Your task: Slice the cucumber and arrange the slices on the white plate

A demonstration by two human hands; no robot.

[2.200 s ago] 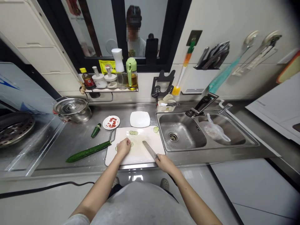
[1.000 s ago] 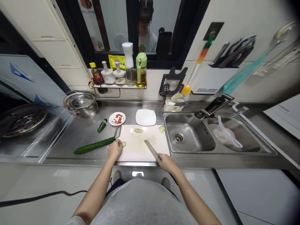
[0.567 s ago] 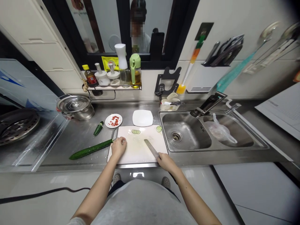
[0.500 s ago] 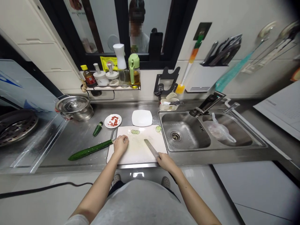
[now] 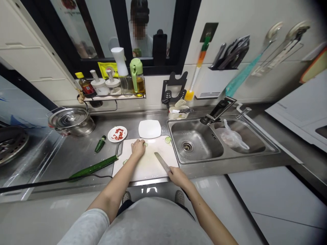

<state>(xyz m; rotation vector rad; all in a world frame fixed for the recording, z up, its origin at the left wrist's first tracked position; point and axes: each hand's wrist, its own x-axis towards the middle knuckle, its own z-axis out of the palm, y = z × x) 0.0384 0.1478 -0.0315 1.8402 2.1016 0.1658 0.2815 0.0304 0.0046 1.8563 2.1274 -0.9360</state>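
Note:
My left hand (image 5: 138, 148) is over the far part of the white cutting board (image 5: 150, 170), its fingers bent down and closed on thin cucumber slices (image 5: 145, 144); one edge shows beside the fingertips, the rest is hidden. My right hand (image 5: 176, 176) grips a knife (image 5: 162, 162) by its handle, the blade slanting up and left over the board. A long cucumber (image 5: 94, 167) lies left of the board, its cut end by the board's edge. Another cucumber slice (image 5: 125, 162) is beside my left forearm. More slices (image 5: 168, 140) sit at the board's far right corner.
Behind the board are a white plate (image 5: 150, 129) and a small dish (image 5: 111, 136) of chopped red bits. A short cucumber piece (image 5: 100, 145) and a lidded pot (image 5: 74, 122) stand left. The double sink (image 5: 217, 157) adjoins the right; a black cable (image 5: 51, 183) crosses the counter's front left.
My left hand has moved from the board's left edge, away from the long cucumber, to the slices at the back. The knife stays in my right hand. The view has shifted slightly.

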